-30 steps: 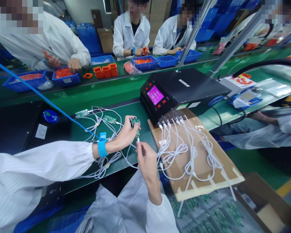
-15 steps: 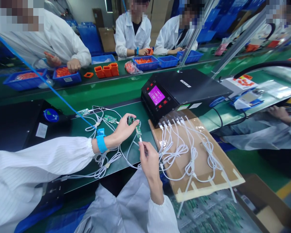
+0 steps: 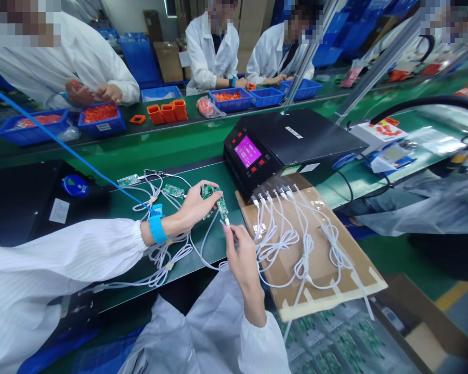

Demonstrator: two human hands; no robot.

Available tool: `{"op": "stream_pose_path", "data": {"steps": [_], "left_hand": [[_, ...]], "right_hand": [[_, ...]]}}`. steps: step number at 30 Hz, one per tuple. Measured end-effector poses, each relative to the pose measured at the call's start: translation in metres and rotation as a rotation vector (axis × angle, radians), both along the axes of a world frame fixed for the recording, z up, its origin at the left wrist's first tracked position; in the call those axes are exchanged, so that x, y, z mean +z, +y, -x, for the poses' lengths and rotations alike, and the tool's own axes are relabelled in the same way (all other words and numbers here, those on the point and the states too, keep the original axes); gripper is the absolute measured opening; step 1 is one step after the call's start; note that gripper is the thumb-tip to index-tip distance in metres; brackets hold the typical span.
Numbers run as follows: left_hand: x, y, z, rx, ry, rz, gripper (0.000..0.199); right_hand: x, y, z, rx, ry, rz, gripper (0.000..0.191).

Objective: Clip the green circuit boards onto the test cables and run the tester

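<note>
A: Pictured at a green-topped workbench: grasping what, and where?

B: Grasping a narrow green circuit board, with more green circuitry bunched beside it, in the bare left hand, above the bench. Pinching a white cable plug between thumb and fingertip of the bare right hand, at the narrow board's lower end. Cannot tell whether fully seated.

A: Lying close by?

B: Left of the hands, two flat green circuit boards on white leads, near looped white cables, partly covered by the left forearm.

A: Standing in the way?

B: Stretched from a bright blue wristband on the left wrist, a thin blue cord, slanting up leftward past an orange-filled blue plastic bin. To the right, a boxy black device with a magenta screen, trailing white cables over a flat brown cardboard sheet.

A: And beyond?

B: Opposite, three open orange plastic housings and co-workers in white coats.
</note>
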State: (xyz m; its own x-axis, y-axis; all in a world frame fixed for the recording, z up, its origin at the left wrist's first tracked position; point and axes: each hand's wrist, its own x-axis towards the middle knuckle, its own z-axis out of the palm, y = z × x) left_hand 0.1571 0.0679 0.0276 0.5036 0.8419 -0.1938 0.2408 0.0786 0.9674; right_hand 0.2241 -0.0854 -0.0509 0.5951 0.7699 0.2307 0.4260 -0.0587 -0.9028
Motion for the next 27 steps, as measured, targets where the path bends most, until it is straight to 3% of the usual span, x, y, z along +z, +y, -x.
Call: {"op": "stream_pose_path", "data": {"steps": [4,6,10,15,20,23,27], "left_hand": [[0.006,0.003,-0.002,-0.042,-0.116,0.079,0.025],[0.008,0.005,-0.003,-0.069,-0.171,0.148,0.027],[0.012,0.009,-0.002,-0.151,-0.251,0.241,0.033],[0.022,0.012,0.002,-0.304,-0.281,0.269,0.038],[0.021,0.008,0.006,-0.493,-0.317,0.492,0.036],[0.018,0.002,0.006,-0.503,-0.327,0.601,0.032],[0.015,-0.005,0.006,-0.511,-0.309,0.619,0.027]], "right_hand": [[-0.003,-0.013,-0.006,0.113,0.102,0.022,0.031],[-0.005,-0.019,-0.010,0.097,0.156,0.024,0.030],[-0.010,-0.022,-0.018,-0.077,0.250,-0.008,0.029],[-0.004,-0.014,-0.027,-0.273,0.450,-0.147,0.042],[0.016,-0.006,-0.025,-0.260,0.347,-0.218,0.037],[0.023,0.000,-0.022,-0.197,0.273,-0.270,0.026],[0.025,0.004,-0.022,-0.188,0.259,-0.323,0.020]]}}
